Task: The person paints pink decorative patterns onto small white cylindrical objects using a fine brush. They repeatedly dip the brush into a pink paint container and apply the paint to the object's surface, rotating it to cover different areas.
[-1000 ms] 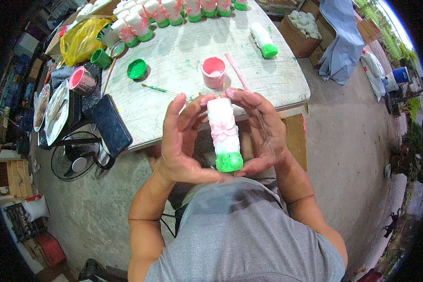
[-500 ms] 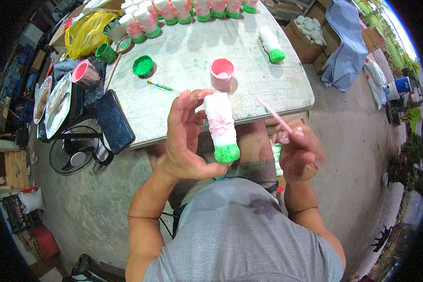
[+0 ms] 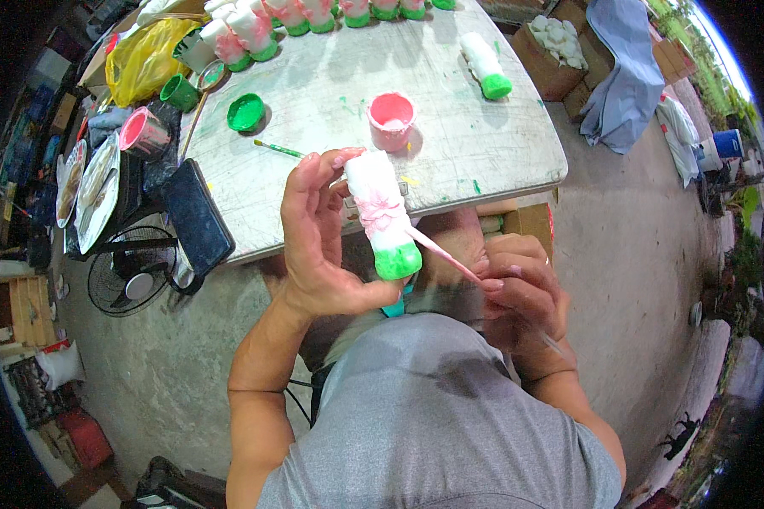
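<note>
My left hand (image 3: 318, 242) grips a white cylindrical figure (image 3: 370, 182) by its two ends, thumb at the green-painted base and fingers at the white top. Pink paint colours a raised, flower-like relief around its middle. In my right hand (image 3: 526, 293) is a pink paintbrush (image 3: 444, 251), pinched between the fingers, its tip against the figure's right side just below the pink relief. On the table beyond stands a pink paint cup (image 3: 390, 123). A green paint pot (image 3: 245, 112) and a second paintbrush (image 3: 278, 149) lie to its left.
Several painted figures (image 3: 250, 34) stand along the far side of the table (image 3: 314, 85). Another white-and-green figure (image 3: 485, 66) lies at the far right. A dark phone (image 3: 199, 212) rests at the left edge, above a black fan (image 3: 133, 271). A cardboard box (image 3: 552, 72) holds white pieces.
My right hand has brought the paintbrush in from the right, so its tip now meets the figure. My left hand has shifted slightly left and tilted the figure.
</note>
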